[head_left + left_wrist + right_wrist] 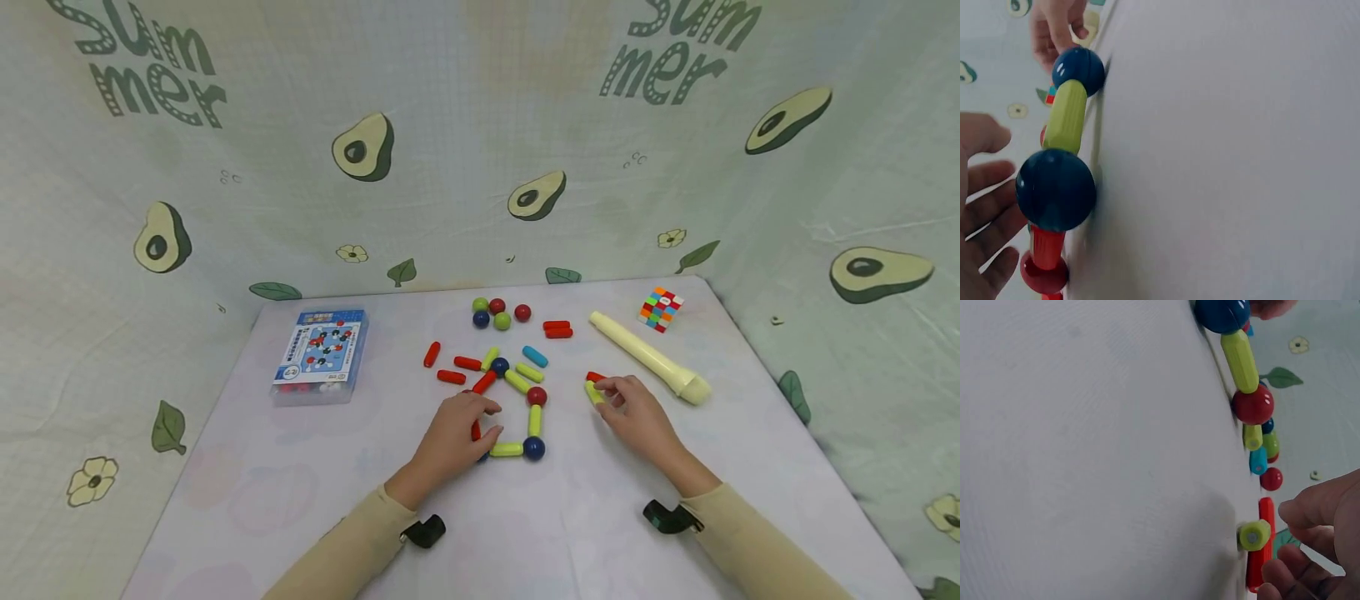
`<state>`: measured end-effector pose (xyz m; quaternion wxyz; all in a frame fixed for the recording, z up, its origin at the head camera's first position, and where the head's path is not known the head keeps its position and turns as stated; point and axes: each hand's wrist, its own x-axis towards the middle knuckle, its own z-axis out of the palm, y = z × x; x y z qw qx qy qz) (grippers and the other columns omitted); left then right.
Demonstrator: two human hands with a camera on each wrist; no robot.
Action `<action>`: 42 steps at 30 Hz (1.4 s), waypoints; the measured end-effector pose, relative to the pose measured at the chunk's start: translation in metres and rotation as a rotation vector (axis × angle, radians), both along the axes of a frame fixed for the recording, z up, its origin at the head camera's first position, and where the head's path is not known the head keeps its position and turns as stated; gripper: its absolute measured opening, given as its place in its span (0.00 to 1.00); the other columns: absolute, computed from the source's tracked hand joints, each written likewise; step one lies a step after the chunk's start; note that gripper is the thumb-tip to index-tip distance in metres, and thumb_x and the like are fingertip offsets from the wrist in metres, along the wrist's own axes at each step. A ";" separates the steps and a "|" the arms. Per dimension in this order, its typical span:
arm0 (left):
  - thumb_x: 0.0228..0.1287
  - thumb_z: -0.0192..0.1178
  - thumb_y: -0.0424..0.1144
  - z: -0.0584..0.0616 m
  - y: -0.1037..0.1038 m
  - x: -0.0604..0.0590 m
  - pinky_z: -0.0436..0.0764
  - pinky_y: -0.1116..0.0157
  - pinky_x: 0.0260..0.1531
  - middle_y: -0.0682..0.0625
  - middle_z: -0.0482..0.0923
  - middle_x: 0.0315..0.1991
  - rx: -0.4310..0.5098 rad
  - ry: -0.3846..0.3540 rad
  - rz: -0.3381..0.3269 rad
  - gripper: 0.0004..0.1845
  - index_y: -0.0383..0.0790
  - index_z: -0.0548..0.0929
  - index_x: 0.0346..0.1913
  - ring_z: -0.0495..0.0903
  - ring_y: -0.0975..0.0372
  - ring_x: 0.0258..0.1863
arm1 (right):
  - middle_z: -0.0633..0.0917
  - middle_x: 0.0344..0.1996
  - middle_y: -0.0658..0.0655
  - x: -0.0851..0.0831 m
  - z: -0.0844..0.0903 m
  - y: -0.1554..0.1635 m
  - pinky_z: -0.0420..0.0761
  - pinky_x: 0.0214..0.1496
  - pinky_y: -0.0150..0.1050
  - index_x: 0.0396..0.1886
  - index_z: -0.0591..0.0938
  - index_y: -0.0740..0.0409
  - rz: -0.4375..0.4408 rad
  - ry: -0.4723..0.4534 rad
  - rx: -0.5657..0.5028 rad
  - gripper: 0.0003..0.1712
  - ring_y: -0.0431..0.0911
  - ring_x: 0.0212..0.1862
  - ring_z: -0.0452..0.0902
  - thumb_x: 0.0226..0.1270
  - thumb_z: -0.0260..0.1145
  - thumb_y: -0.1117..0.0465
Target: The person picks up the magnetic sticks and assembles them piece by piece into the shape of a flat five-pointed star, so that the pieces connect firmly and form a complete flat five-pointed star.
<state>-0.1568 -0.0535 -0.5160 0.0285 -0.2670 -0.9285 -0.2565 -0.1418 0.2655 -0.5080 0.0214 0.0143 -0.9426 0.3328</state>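
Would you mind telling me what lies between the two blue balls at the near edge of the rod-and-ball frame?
A yellow-green rod joins the two blue balls, one half hidden under the left hand. It shows in the head view and, closer, in the left wrist view.

Bare table (585, 533) near; loose sticks (457, 371) and balls (498, 312) crowd behind.

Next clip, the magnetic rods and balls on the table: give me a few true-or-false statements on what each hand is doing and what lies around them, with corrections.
1. The right hand touches a yellow-green rod lying beside a red rod. True.
2. The left hand rests at the left side of the rod-and-ball frame. True.
3. The cream recorder is held in the right hand. False: it lies untouched on the table.
4. The colour cube sits at the near left corner. False: far right.
5. The blue box lies left of the frame. True.
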 end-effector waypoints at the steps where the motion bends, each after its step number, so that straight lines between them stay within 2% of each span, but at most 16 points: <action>1: 0.65 0.70 0.49 0.001 0.001 0.002 0.78 0.59 0.54 0.58 0.83 0.46 -0.028 -0.017 -0.035 0.17 0.49 0.85 0.54 0.76 0.64 0.46 | 0.80 0.46 0.59 0.000 -0.001 0.000 0.78 0.44 0.45 0.57 0.82 0.60 0.001 -0.004 -0.002 0.18 0.51 0.45 0.77 0.68 0.69 0.63; 5: 0.63 0.71 0.52 0.003 0.004 0.007 0.75 0.60 0.57 0.62 0.81 0.41 -0.140 -0.064 -0.133 0.18 0.51 0.85 0.53 0.76 0.67 0.45 | 0.81 0.47 0.59 -0.002 -0.005 0.001 0.78 0.43 0.44 0.58 0.81 0.60 -0.003 -0.023 0.007 0.20 0.50 0.43 0.77 0.67 0.70 0.63; 11: 0.60 0.73 0.53 0.000 0.003 0.007 0.73 0.59 0.59 0.64 0.79 0.35 -0.212 -0.055 -0.146 0.17 0.53 0.86 0.49 0.75 0.66 0.42 | 0.81 0.47 0.59 -0.006 -0.011 0.000 0.77 0.43 0.44 0.60 0.79 0.60 -0.003 -0.038 0.030 0.21 0.48 0.42 0.76 0.68 0.69 0.65; 15: 0.60 0.73 0.52 -0.001 0.001 0.007 0.74 0.60 0.58 0.64 0.79 0.35 -0.220 -0.067 -0.141 0.17 0.53 0.86 0.49 0.74 0.66 0.43 | 0.81 0.46 0.58 -0.008 -0.011 0.000 0.77 0.44 0.45 0.60 0.80 0.60 0.010 -0.043 0.028 0.21 0.48 0.42 0.76 0.68 0.67 0.67; 18: 0.60 0.73 0.53 0.000 0.002 0.009 0.73 0.59 0.59 0.63 0.80 0.36 -0.226 -0.070 -0.146 0.20 0.52 0.85 0.53 0.74 0.66 0.42 | 0.81 0.44 0.58 -0.007 -0.012 -0.001 0.77 0.43 0.44 0.59 0.81 0.59 0.033 -0.049 0.026 0.20 0.48 0.41 0.75 0.68 0.66 0.68; 23: 0.62 0.71 0.55 -0.001 0.009 0.014 0.76 0.59 0.59 0.61 0.82 0.47 -0.219 -0.080 -0.178 0.27 0.53 0.81 0.63 0.78 0.66 0.48 | 0.81 0.42 0.55 -0.005 -0.013 -0.005 0.78 0.44 0.44 0.55 0.83 0.56 0.084 -0.050 0.021 0.18 0.48 0.42 0.74 0.66 0.66 0.70; 28: 0.64 0.68 0.58 -0.005 0.019 0.017 0.80 0.62 0.53 0.59 0.81 0.54 -0.224 -0.092 -0.177 0.27 0.59 0.80 0.65 0.78 0.64 0.53 | 0.82 0.42 0.50 -0.003 -0.016 -0.012 0.78 0.47 0.43 0.50 0.86 0.51 0.155 -0.053 0.007 0.15 0.46 0.43 0.74 0.65 0.70 0.68; 33: 0.65 0.67 0.59 -0.006 0.028 0.019 0.82 0.64 0.51 0.58 0.82 0.54 -0.209 -0.099 -0.161 0.25 0.61 0.81 0.64 0.79 0.64 0.53 | 0.82 0.43 0.47 0.002 -0.016 -0.020 0.80 0.49 0.43 0.46 0.86 0.46 0.221 -0.059 0.004 0.14 0.44 0.43 0.74 0.64 0.74 0.65; 42: 0.65 0.68 0.56 -0.001 0.031 0.020 0.82 0.65 0.49 0.59 0.84 0.50 -0.159 -0.111 -0.147 0.23 0.59 0.83 0.62 0.81 0.64 0.49 | 0.81 0.45 0.41 0.011 -0.012 -0.032 0.80 0.49 0.37 0.47 0.85 0.41 0.376 -0.061 -0.009 0.13 0.39 0.44 0.74 0.67 0.72 0.63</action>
